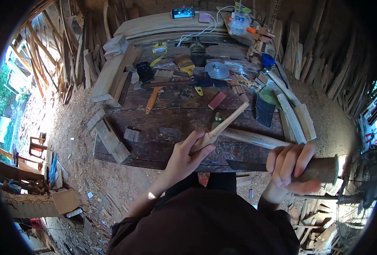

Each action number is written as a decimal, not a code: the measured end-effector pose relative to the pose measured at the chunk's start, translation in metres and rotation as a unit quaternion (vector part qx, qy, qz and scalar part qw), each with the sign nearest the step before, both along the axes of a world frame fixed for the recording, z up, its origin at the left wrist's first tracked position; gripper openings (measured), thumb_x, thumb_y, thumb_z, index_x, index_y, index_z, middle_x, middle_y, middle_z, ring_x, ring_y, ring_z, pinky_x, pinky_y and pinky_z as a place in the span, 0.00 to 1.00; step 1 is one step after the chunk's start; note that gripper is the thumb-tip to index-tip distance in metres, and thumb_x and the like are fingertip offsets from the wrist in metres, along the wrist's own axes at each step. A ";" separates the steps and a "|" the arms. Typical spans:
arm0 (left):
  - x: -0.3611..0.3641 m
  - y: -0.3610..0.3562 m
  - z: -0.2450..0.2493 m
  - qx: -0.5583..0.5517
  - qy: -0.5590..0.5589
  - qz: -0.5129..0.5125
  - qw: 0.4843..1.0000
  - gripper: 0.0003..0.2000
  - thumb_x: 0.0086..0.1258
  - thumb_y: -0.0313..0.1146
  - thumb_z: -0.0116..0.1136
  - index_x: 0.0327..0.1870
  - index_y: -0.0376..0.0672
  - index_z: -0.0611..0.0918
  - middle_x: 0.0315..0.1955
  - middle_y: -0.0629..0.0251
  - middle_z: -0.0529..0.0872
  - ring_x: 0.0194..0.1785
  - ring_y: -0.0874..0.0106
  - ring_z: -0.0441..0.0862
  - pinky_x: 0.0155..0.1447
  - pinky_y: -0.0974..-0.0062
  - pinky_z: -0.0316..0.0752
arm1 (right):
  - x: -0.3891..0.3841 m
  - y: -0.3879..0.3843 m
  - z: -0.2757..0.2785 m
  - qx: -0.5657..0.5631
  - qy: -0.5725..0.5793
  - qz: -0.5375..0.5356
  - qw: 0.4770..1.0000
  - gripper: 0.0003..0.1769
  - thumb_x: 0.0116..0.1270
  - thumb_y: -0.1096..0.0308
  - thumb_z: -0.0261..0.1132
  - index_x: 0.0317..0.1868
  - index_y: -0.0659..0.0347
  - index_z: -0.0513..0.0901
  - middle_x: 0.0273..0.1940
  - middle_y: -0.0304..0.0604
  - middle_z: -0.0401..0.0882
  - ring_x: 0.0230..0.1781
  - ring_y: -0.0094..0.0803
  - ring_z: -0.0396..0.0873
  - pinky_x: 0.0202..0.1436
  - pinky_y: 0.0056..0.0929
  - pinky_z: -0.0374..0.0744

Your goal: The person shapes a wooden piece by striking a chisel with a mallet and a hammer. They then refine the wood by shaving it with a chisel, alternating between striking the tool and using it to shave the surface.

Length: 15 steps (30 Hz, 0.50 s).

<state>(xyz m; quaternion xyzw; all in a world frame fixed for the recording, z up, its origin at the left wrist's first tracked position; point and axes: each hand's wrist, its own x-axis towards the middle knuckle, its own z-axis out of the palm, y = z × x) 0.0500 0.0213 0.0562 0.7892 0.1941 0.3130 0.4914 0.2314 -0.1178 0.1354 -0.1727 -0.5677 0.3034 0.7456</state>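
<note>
My left hand [189,154] is closed around the thick end of a pale carved wooden stick [229,120], whose slender end points up and right over the bench. My right hand [291,166] grips a knife [248,165] by its thick round handle [320,170]. The dark pointed blade is directed left, just off the bench's front edge, apart from the stick. Behind both hands lies a long-handled tool [256,138], its head [217,120] partly covered by the stick.
The dark wooden workbench [171,121] carries brushes [184,63], a reddish block [217,100], a metal disc [217,70] and a tape measure [159,47]. Wood offcuts [112,138] lie along its sides. A lit phone [183,13] stands at the back. Shavings cover the floor [76,131].
</note>
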 end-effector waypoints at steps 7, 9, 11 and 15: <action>-0.006 -0.008 0.009 0.100 0.004 -0.013 0.995 0.17 0.66 0.37 0.65 0.48 0.37 0.75 0.28 0.56 0.85 0.31 0.59 0.86 0.31 0.71 0.78 | -0.023 0.003 0.004 -0.310 -0.041 -0.361 0.879 0.18 0.58 0.75 0.69 0.47 0.70 0.75 0.29 0.40 0.78 0.17 0.17 0.70 0.22 0.14 0.68; -0.008 -0.009 0.012 0.135 0.028 -0.018 0.990 0.17 0.65 0.39 0.65 0.47 0.37 0.75 0.27 0.57 0.85 0.28 0.59 0.86 0.29 0.71 0.78 | -0.028 0.010 -0.012 -0.279 -0.020 -0.348 0.895 0.14 0.56 0.77 0.71 0.41 0.69 0.78 0.30 0.40 0.79 0.19 0.15 0.72 0.19 0.13 0.67; -0.008 -0.011 0.014 0.098 0.065 -0.057 0.991 0.20 0.62 0.42 0.68 0.44 0.37 0.76 0.28 0.57 0.83 0.31 0.59 0.85 0.34 0.68 0.78 | -0.031 0.012 -0.023 -0.316 0.038 -0.286 0.904 0.11 0.56 0.78 0.71 0.38 0.67 0.79 0.29 0.37 0.79 0.21 0.16 0.73 0.21 0.16 0.69; -0.001 -0.006 0.016 0.155 -0.051 -0.028 0.986 0.22 0.60 0.46 0.68 0.42 0.36 0.75 0.31 0.56 0.81 0.35 0.57 0.82 0.41 0.65 0.76 | -0.032 0.016 -0.035 -0.175 -0.190 -0.349 0.901 0.10 0.60 0.85 0.62 0.40 0.67 0.72 0.28 0.46 0.75 0.15 0.21 0.67 0.21 0.19 0.71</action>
